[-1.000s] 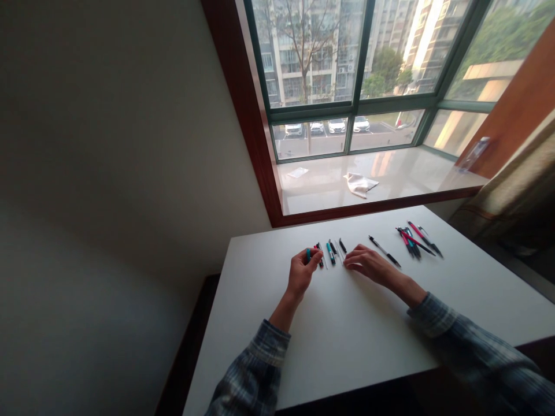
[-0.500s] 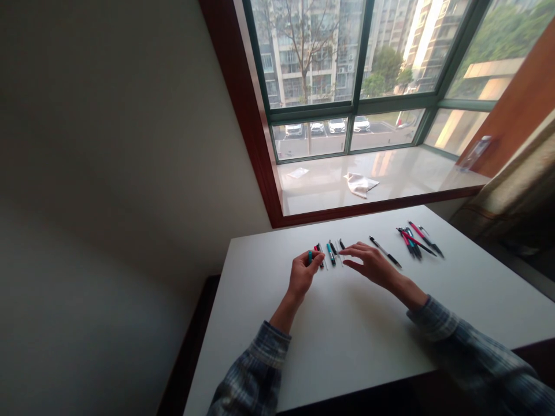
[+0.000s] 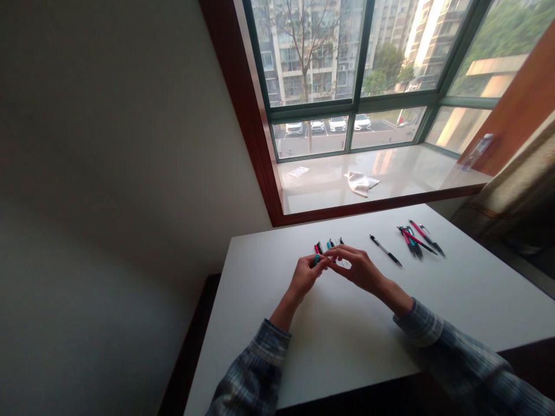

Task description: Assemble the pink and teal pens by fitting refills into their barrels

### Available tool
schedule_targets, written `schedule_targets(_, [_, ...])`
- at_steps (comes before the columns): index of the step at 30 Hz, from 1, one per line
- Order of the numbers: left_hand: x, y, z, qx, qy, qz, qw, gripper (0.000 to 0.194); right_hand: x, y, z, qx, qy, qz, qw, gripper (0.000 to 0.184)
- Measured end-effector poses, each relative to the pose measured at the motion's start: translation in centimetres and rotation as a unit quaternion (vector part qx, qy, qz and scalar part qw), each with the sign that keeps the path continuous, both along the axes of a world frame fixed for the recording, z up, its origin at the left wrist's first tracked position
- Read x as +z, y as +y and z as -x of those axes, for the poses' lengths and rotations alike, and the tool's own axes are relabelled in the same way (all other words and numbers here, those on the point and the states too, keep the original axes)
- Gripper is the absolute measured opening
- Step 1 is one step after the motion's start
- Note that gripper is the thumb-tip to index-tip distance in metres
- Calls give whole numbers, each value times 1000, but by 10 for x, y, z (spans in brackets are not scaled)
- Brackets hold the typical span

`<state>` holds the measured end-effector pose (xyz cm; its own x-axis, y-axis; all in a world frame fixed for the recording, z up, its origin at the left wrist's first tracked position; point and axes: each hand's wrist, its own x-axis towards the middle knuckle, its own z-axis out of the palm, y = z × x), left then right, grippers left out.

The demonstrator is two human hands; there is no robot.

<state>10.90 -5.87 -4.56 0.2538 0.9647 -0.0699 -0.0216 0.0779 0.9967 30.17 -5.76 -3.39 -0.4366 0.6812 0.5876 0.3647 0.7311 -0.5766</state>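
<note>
My left hand (image 3: 307, 275) is closed in a pinch around a short teal pen part (image 3: 317, 260); its lower end is hidden by my fingers. Against those fingertips, my right hand (image 3: 358, 270) brings thumb and fingers together; what lies between them is too small to make out. Just beyond both hands are pen parts: a red one (image 3: 316, 249), a black one (image 3: 321, 247) and a teal one (image 3: 329, 245). Thin, light pieces lie beside them, partly covered by my right hand.
On the white table (image 3: 347, 341), a black and clear pen (image 3: 385, 250) lies to the right. Farther right is a loose pile of red, teal and black pens (image 3: 414, 241). Behind the table, a crumpled white cloth (image 3: 362, 183) rests on the windowsill (image 3: 321, 199).
My right hand has moved left from above the pen parts to meet my left hand, and its fingers have closed. My left hand has shifted slightly right, still holding the teal part.
</note>
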Motion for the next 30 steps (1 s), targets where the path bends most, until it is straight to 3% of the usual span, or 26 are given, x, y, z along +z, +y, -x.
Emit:
schedule_targets(5, [-1, 1, -1, -2, -17, 10, 1000, 46, -2, 11, -14, -19, -14, -6, 1000, 22])
schedule_targets(11, [-6, 6, 0, 52, -88, 1, 995, 46, -28, 32, -59, -68, -106, -7, 992, 35])
schedule_targets(15, [-7, 8, 0, 93, -56, -32, 994, 41, -42, 37, -72, -67, -149, 12, 987, 35])
schedule_targets(20, [-5, 8, 0, 113, -64, -74, 989, 42, -51, 43, -73, -63, -145, 23, 987, 32])
schedule_targets(25, [-8, 7, 1, 121, -110, -69, 984, 36, -46, 38, -71, -79, -99, 33, 991, 22])
schedule_targets(30, [-7, 6, -2, 150, -133, -56, 978, 30, -39, 10, -34, -92, 17, 126, 988, 17])
